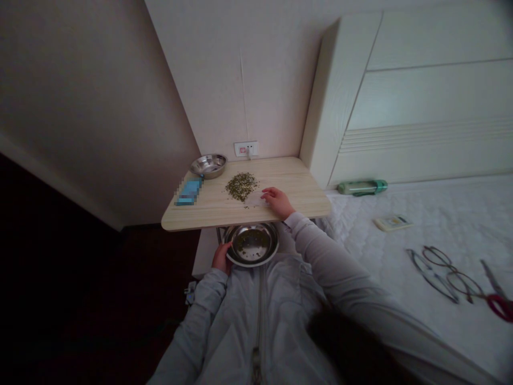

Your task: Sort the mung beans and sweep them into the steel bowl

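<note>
One pile (pixel 241 185); right hand (pixel 278 202) beside.

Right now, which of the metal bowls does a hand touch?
The bowl below the table's front edge: the left hand holds its rim. The other bowl stands on the table, untouched.

In dim light, a pale wall (pixel 280 69) at twelve o'clock bears a power socket (pixel 246 148). A cream panelled headboard (pixel 420 99) stands at two o'clock, white quilted bedding (pixel 385 256) at four, dark-red flooring (pixel 156 289) at eight.
</note>
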`<state>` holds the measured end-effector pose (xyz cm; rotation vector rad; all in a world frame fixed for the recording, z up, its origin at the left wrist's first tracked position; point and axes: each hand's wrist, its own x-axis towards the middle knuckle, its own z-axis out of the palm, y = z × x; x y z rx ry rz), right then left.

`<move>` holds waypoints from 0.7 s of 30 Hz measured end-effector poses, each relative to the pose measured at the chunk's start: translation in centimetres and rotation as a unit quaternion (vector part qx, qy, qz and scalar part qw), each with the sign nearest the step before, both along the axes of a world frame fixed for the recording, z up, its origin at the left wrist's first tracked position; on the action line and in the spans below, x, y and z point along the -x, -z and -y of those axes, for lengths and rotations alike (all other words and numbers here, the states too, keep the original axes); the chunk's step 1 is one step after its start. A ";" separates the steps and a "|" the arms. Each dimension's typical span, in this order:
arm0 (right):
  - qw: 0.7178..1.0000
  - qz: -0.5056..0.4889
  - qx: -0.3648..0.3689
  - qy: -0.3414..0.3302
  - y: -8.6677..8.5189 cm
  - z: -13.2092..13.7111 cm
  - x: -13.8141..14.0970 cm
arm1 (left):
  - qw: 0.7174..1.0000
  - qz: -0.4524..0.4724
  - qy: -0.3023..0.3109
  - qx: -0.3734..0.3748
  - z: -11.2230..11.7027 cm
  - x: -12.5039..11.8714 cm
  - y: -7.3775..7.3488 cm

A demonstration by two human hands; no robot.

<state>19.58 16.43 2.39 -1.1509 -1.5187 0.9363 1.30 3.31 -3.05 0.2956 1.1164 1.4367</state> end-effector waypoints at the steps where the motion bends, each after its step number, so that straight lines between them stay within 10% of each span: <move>1: 1.000 -0.003 0.000 -0.006 0.0 0.0 0.0 | 1.000 -0.001 -0.001 0.002 0.0 0.0 0.0; 21: 0.996 -0.054 0.027 -0.061 -0.7 1.3 0.1 | 1.000 0.007 -0.008 0.003 0.0 -0.1 0.1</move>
